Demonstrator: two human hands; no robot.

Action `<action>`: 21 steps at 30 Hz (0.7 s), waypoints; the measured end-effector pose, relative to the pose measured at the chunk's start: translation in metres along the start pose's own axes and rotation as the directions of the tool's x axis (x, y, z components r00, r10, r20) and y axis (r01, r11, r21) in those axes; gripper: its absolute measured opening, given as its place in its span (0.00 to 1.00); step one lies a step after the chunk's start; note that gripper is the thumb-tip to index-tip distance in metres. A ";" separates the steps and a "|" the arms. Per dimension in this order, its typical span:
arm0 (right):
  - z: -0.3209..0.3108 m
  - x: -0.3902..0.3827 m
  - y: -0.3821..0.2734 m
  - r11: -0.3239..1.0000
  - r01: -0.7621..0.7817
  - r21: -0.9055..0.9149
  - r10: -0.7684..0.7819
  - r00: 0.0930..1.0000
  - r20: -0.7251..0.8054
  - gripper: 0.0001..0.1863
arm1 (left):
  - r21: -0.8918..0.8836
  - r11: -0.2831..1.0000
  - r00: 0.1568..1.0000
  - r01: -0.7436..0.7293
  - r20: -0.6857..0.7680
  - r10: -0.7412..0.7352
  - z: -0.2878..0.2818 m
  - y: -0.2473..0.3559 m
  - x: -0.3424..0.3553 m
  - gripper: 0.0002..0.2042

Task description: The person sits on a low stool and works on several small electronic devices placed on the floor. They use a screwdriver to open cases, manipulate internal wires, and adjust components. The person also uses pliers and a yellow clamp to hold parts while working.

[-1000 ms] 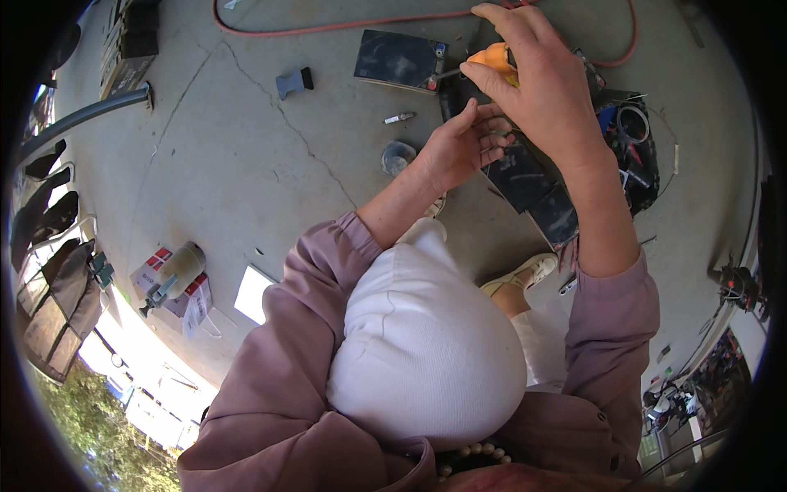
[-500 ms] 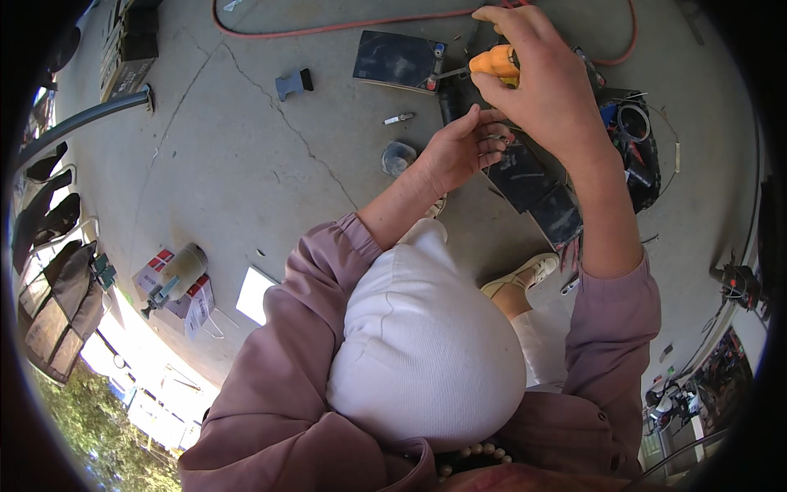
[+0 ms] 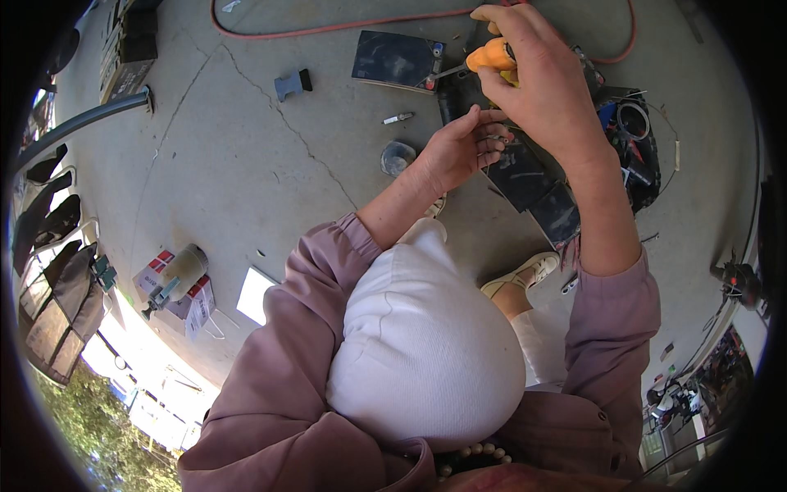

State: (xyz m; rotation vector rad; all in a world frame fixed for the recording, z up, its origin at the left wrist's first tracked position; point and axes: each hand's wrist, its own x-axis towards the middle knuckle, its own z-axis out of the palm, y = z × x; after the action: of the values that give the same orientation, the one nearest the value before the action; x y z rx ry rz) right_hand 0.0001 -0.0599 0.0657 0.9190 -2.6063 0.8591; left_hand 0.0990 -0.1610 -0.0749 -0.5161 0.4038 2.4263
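Observation:
My right hand (image 3: 545, 90) is closed around the orange-and-yellow handle of a screwdriver (image 3: 490, 57). The shaft points left, and its tip meets the red terminal corner of a black box-shaped battery (image 3: 393, 60) lying on the floor. My left hand (image 3: 463, 152) is below it, palm turned to the right and fingers curled. A small dark metallic bit shows at its fingertips, too small to name. Black flat casings (image 3: 525, 176) lie beneath and beside my hands, partly covered by my right forearm.
A red hose (image 3: 328, 31) curves across the far floor. Near my left hand are a clear plastic cup (image 3: 398, 157), a small silver cylinder (image 3: 398, 118) and a grey-blue clip-like block (image 3: 293, 84). A black tool bag (image 3: 643, 164) lies right. A jar (image 3: 184, 266) stands at left.
The screwdriver handle has turned slightly in my right hand and shifted a little to the left. My left hand has stayed in place.

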 end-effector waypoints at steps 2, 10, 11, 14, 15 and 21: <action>0.002 -0.003 0.000 0.999 -0.033 -0.024 0.034 0.997 0.064 0.20 | 0.005 1.000 1.000 0.004 -0.001 -0.004 -0.001 0.000 0.000 0.23; -0.004 0.004 -0.012 0.985 -0.141 -0.102 0.152 0.982 0.110 0.15 | 0.040 0.999 1.000 0.008 -0.014 -0.007 -0.001 0.001 -0.001 0.23; -0.004 0.009 -0.017 0.991 -0.119 -0.053 0.123 0.990 0.070 0.12 | 0.044 0.999 1.000 0.006 -0.019 -0.005 0.000 0.001 -0.002 0.23; 0.000 0.004 -0.007 0.998 -0.055 0.010 0.054 0.998 0.029 0.17 | 0.041 0.999 1.000 0.011 -0.022 -0.010 -0.003 0.000 -0.001 0.23; 0.001 0.001 -0.002 0.999 -0.034 0.016 0.034 0.999 0.028 0.21 | 0.040 0.999 1.000 0.012 -0.020 -0.011 -0.002 0.000 0.000 0.23; 0.000 -0.004 -0.001 0.972 -0.115 -0.204 0.126 0.991 0.042 0.15 | 0.034 0.999 1.000 0.024 -0.002 -0.024 -0.004 0.001 0.000 0.21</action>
State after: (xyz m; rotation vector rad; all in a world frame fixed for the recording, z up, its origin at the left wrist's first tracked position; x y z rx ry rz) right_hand 0.0035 -0.0587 0.0648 0.7454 -2.7576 0.5905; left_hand 0.0998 -0.1632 -0.0779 -0.5051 0.4361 2.3920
